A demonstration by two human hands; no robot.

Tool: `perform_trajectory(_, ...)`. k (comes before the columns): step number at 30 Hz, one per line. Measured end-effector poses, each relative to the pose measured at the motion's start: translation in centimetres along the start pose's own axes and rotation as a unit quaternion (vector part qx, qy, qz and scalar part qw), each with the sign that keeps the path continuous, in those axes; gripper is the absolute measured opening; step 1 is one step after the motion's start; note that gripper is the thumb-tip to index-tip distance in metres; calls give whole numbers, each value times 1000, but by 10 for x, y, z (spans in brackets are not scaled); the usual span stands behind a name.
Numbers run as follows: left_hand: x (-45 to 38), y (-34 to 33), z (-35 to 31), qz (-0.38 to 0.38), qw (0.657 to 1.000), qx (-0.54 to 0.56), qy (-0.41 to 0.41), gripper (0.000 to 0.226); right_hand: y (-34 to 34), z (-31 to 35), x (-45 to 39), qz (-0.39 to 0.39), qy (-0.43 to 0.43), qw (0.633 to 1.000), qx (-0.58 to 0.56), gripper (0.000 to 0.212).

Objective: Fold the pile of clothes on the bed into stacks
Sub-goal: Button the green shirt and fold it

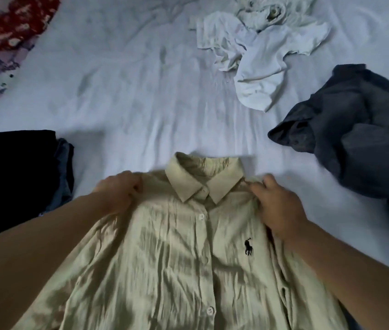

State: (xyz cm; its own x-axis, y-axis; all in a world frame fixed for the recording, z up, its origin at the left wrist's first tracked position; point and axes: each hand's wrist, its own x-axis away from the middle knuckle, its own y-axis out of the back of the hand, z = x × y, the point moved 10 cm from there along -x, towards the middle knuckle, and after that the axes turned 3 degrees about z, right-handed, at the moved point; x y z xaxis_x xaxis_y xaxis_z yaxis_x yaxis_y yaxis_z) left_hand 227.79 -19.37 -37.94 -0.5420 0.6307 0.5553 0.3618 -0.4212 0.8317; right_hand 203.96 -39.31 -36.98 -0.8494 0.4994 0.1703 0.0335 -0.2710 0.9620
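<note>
The beige shirt [176, 258] lies front-up right under me, buttoned, its lower part running out of view at the bottom edge and its collar [204, 178] pointing away toward the middle of the bed. My left hand [120, 192] grips the shoulder seam on the left of the collar, fingers curled into the cloth; my right hand [278, 206] pinches the shoulder on the other side, fingertips bunching a small ridge of fabric just beside the collar tip. Both forearms lie over the shirt's outer edges, so I cannot tell how the sleeves lie beneath them. To my left, a dark folded stack [14, 179] sits close to the shirt's side, with a grey-blue layer showing along its right edge; a narrow strip of sheet [126, 96] separates them. To my right, a crumpled grey shirt [360, 144] spreads to the frame's edge, near my right hand but apart from it. Just past the collar the white sheet opens into a broad wrinkled stretch across the centre of the bed. Farther off, right of centre, white garments [260, 58] lie in a loose heap, reaching back to the top edge. At the far left corner a red and purple patterned cloth [5, 39] curves along the sheet's border.
</note>
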Motion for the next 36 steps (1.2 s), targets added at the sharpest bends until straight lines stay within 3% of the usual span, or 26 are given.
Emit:
perform_trajectory(3, -9, 35, -4, -90, 994, -38, 40, 35, 32, 0, -47, -4, 19, 995, 102, 35)
perform_trajectory(7, -31, 68, -10, -162, 983, -30, 87, 36, 56, -13, -100, -18, 11, 989, 146, 45)
perform_trajectory(9, -44, 73, -12, -155, 980, -67, 101, 36, 58, -20, -117, -15, 7, 989, 147, 49)
perform_trajectory(13, -49, 49, -15, -89, 979, -130, 129, 56, 44, -26, -123, 27, -53, 992, 112, 65)
perform_trajectory(15, -40, 35, -25, -100, 983, -93, 119, 58, 34, -18, -107, 32, -75, 991, 106, 65)
perform_trajectory(19, -2, -6, -64, -129, 991, -26, 26, 72, 4, 22, -59, 11, -27, 997, 68, 66)
perform_trajectory(23, 18, -64, -57, -55, 998, -1, 26, 79, -54, 22, -20, 145, -46, 987, 48, 64)
perform_trajectory(25, 24, -70, -51, -53, 998, 2, 31, 78, -59, 21, -9, 168, -66, 983, 40, 64)
perform_trajectory(29, 59, -80, -45, -79, 997, 22, 12, 79, -54, 43, 34, 131, -62, 989, 26, 62)
perform_trajectory(36, 190, -152, -18, -106, 989, 99, 1, 67, -86, 67, 196, 82, -117, 990, -20, 61)
